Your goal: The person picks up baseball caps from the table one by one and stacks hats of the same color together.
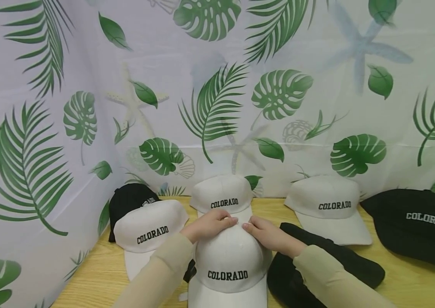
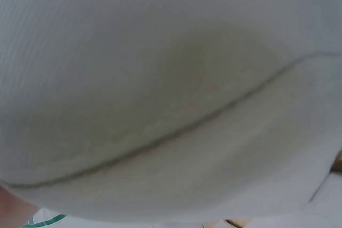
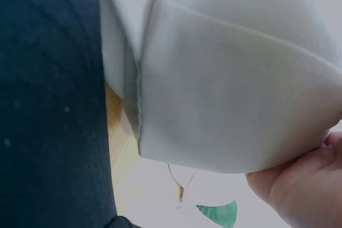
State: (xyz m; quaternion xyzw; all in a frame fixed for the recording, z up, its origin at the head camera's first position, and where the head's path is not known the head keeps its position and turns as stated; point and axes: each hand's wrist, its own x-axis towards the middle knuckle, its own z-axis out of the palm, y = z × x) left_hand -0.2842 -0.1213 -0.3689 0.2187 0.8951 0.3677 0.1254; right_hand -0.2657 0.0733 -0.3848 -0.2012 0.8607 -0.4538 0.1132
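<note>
A white baseball cap [image 1: 228, 256] with COLORADO in black letters is at the front middle in the head view, brim toward me. My left hand [image 1: 209, 225] grips its crown from the left, and my right hand [image 1: 275, 236] grips it from the right. Both thumbs meet near the top; the other fingers are mostly hidden. White cap fabric [image 2: 160, 78] fills the left wrist view, with a bit of the left hand at the lower left corner. In the right wrist view, the right hand [image 3: 307, 185] holds the cap's edge at the lower right.
On the wooden table [image 1: 90, 273] lie more COLORADO caps: a white cap [image 1: 152, 226] before a black cap [image 1: 130, 201] at left, a white cap [image 1: 221, 192] behind, and at right a white cap [image 1: 327, 205], a black cap [image 1: 414, 222] and a black cap [image 1: 341, 256] under my right forearm.
</note>
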